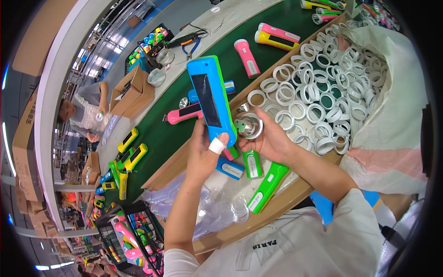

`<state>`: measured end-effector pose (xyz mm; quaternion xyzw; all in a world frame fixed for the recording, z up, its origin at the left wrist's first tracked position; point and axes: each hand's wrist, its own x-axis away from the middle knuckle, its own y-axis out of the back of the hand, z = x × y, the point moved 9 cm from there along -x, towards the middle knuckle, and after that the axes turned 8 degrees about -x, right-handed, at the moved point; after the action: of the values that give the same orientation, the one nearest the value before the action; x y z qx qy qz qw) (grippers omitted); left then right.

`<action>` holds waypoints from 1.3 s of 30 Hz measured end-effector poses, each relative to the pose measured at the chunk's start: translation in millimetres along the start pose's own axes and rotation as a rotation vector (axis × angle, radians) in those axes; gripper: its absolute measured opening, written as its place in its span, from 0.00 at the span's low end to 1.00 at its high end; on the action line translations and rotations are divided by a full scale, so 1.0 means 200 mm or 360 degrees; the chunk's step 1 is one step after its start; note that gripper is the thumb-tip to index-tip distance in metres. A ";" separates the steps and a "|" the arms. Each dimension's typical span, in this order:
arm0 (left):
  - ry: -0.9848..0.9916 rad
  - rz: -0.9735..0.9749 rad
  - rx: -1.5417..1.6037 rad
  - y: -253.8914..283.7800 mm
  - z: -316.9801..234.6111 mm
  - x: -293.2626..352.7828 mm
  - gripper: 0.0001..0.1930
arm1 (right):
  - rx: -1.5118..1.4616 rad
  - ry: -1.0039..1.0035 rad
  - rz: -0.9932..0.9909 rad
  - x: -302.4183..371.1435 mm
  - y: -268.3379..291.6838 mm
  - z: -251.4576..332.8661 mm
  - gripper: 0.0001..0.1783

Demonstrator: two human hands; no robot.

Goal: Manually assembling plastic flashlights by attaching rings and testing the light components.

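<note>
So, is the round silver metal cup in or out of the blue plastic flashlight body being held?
Out. The right hand holds the silver cup beside the blue body, the cup's wall exposed. Any wires between: cannot tell.

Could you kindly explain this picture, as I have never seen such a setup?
There is no machine: these are a person's own hands, seen by a fisheye camera on their head, so straight edges bend. The left hand holds a blue flashlight body with a dark panel; its thumb wears a white wrap. The right hand holds a silvery reflector with a white ring at its rim. Below, a brown-edged tray holds loose white rings, green flashlights and clear plastic. The green tabletop beyond carries more colourful flashlights, and a co-worker is across at left.
</note>
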<state>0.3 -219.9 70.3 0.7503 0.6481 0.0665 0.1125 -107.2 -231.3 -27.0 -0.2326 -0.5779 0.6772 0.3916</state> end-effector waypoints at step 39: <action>-0.0357 -0.0649 -0.0031 0.13 -0.18 0.91 0.30 | 0.0557 0.0103 0.0078 0.45 -0.34 -0.45 0.24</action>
<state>43.2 -40.7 103.2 0.6055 0.7689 -0.0351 0.2022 -73.3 -104.1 30.8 -0.1964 -0.4325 0.7689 0.4279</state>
